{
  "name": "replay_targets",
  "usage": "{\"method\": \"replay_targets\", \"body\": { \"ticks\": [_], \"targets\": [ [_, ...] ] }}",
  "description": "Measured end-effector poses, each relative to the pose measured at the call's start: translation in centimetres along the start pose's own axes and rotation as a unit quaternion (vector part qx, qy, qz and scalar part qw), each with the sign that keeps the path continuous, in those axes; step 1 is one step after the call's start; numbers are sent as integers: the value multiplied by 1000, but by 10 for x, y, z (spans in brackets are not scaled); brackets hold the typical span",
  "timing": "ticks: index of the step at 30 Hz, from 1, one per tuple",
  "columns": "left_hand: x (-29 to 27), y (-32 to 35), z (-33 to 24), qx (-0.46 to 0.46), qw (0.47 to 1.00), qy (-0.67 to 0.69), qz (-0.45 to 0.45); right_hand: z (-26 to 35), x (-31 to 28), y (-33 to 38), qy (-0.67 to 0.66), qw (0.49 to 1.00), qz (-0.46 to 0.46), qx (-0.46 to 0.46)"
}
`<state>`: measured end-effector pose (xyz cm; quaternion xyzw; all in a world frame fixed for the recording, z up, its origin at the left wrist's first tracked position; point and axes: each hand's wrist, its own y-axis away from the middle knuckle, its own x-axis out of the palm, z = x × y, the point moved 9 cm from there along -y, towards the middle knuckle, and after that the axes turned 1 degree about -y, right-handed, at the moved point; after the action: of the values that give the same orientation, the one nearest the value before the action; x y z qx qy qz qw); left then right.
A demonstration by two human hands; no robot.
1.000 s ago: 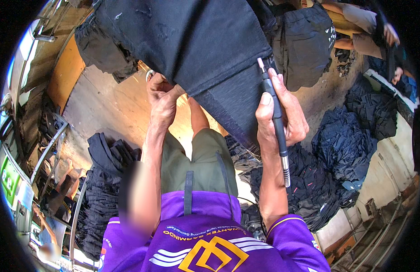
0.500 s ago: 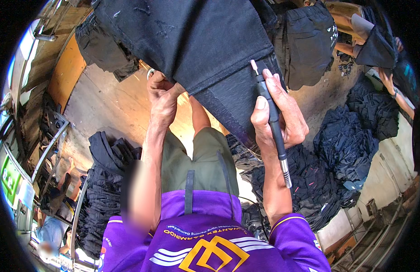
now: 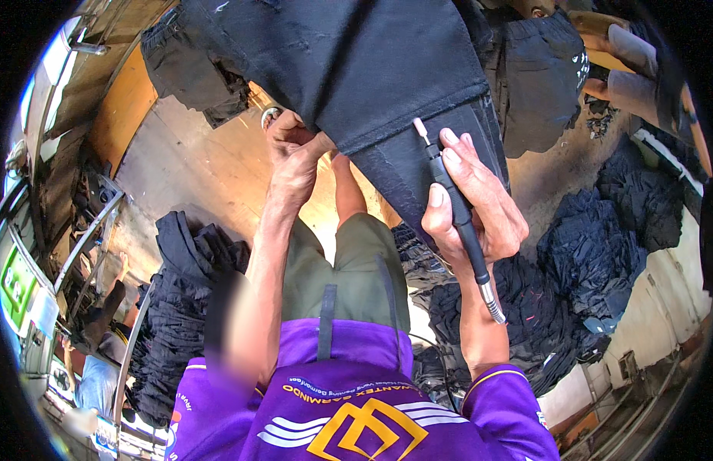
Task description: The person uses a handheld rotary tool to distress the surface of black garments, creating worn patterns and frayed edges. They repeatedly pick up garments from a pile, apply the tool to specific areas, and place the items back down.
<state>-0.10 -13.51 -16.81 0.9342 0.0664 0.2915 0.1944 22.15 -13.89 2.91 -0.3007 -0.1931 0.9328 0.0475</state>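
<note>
A dark denim garment [image 3: 387,69] spreads across the top middle, with a seam ridge, worn frayed patches and a narrowing lower part. My left hand [image 3: 293,165] is closed on its left edge, thumb pressed against bent fingers; a pale ring-like band shows at a finger. In my right hand [image 3: 495,211] is a slim black rotary grinder handpiece [image 3: 456,188], gripped like a pen. Its small pinkish tip [image 3: 420,129] points up and left, over the fabric just below the seam ridge. Whether the tip touches the cloth, I cannot tell. A metal spring sleeve ends the handpiece near my wrist.
Black garments hang at the upper left [image 3: 195,69] and upper right [image 3: 541,84]. A heap of dark clothes [image 3: 183,323] lies at my left, and more dark piles [image 3: 591,238] at my right. Other people's limbs show at the far right [image 3: 633,84] and lower left.
The grinder tip has shifted left and a little down across the cloth. The garment and my left hand appear slightly further right. At the far right, the person's dark cloth and hands have moved away.
</note>
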Motion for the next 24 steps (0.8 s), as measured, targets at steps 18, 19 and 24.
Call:
{"method": "replay_targets", "body": {
  "ticks": [18, 19, 24],
  "targets": [
    [6, 0, -3, 21, 1000, 9, 12, 11, 15, 0, -46, 995, 90, -13],
    [7, 0, -3, 22, 1000, 9, 12, 9, 13, 0, -41, 996, 77, -12],
    [2, -1, -1, 24, 1000, 11, -3, 5, 5, 0, -3, 999, 32, -4]
  ]
}}
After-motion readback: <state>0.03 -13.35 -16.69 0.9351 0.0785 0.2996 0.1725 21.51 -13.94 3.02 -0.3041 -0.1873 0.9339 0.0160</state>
